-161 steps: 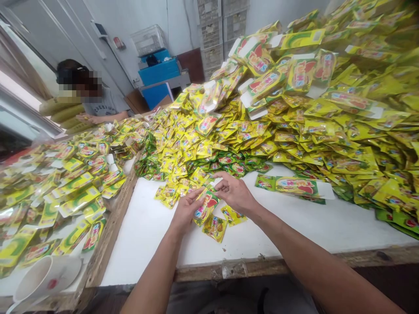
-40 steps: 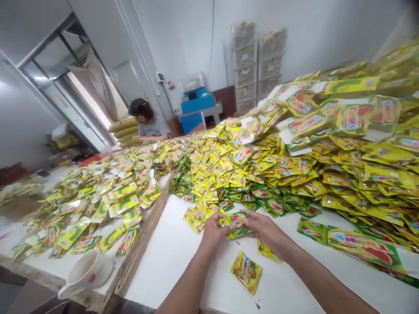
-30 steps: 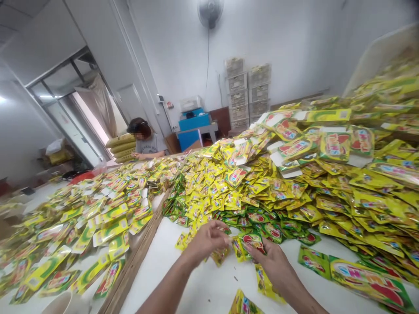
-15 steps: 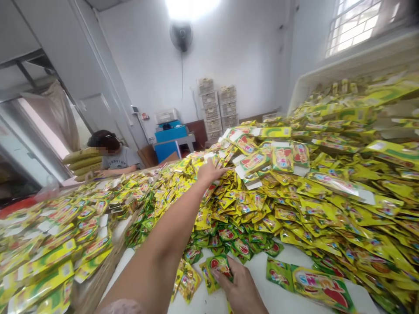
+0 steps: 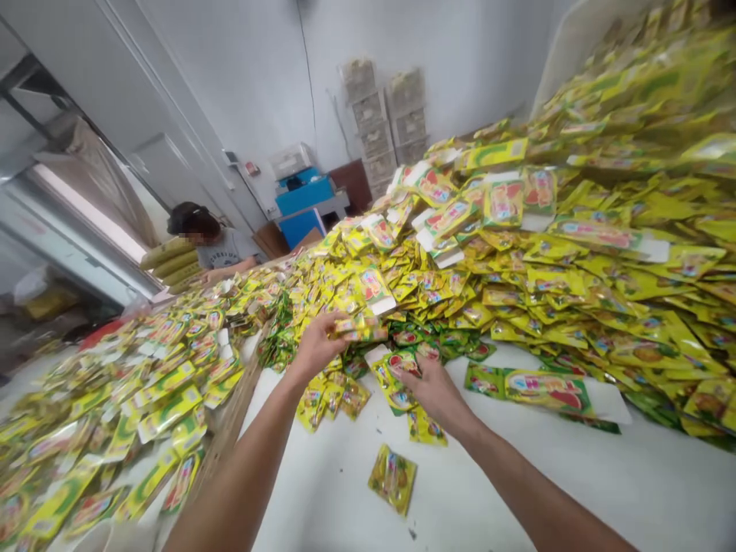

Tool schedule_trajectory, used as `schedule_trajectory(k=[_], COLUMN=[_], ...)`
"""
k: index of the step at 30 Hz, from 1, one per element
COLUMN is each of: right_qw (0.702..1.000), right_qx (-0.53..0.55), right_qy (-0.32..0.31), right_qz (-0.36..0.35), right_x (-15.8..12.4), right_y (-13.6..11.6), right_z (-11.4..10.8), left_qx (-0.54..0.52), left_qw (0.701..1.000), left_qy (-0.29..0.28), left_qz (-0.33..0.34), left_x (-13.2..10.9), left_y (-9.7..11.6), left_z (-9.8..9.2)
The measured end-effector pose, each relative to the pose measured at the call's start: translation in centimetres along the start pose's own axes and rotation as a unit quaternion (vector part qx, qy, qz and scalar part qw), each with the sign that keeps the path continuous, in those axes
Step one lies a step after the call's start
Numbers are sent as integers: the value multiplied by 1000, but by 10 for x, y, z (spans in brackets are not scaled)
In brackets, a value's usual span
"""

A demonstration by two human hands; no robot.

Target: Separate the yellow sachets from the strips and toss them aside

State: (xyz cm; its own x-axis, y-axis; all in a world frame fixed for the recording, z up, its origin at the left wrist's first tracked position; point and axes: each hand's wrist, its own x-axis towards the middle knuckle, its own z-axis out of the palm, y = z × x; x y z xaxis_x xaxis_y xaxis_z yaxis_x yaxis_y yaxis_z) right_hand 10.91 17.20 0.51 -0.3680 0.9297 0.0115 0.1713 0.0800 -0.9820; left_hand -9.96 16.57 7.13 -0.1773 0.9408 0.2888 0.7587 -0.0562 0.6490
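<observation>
My left hand [image 5: 320, 343] is closed on a yellow box [image 5: 362, 330] at the front edge of the heap of sachets [image 5: 428, 295]. To its right, my right hand [image 5: 431, 383] pinches a green and yellow sachet [image 5: 396, 376] with a watermelon print. Below the hands, a yellow sachet [image 5: 393, 478] lies alone on the white table [image 5: 322, 491]. A few more yellow sachets [image 5: 330, 397] rest under my left hand. Right of my right hand lies an open-flapped box [image 5: 549, 392] next to a green sachet.
Many yellow-green boxes [image 5: 166, 399] cover the left side, beyond a wooden edge [image 5: 230, 429]. A large tipped white bin [image 5: 566, 46] stands at the upper right. A person [image 5: 221, 249] sits at the far left.
My left hand has drawn back from the far heap and now holds a box. My right hand has risen in view, still with a sachet. The view has tilted downward.
</observation>
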Motion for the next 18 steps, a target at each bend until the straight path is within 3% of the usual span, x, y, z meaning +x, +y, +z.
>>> schedule_trajectory(k=[4, 7, 10, 12, 14, 18], right_qw=[994, 986, 982, 981, 981, 990], right_qx=[-101, -162, -188, -191, -190, -140], right_qy=[-30, -18, -25, -27, -24, 30], right_qz=[17, 20, 7, 8, 13, 10], right_x=[1, 2, 2, 1, 1, -1], right_y=[9, 13, 15, 15, 14, 9], right_z=[10, 16, 19, 19, 19, 18], left_qx=[64, 21, 33, 75, 111, 144], left_qw=[997, 985, 942, 918, 908, 900], left_qy=[27, 112, 207, 229, 205, 60], left_qz=[-41, -128, -261, -317, -349, -406], left_x=[-65, -91, -109, -121, -133, -149], left_y=[-40, -61, -65, -61, -54, -45], left_z=[-1, 3, 8, 10, 9, 11])
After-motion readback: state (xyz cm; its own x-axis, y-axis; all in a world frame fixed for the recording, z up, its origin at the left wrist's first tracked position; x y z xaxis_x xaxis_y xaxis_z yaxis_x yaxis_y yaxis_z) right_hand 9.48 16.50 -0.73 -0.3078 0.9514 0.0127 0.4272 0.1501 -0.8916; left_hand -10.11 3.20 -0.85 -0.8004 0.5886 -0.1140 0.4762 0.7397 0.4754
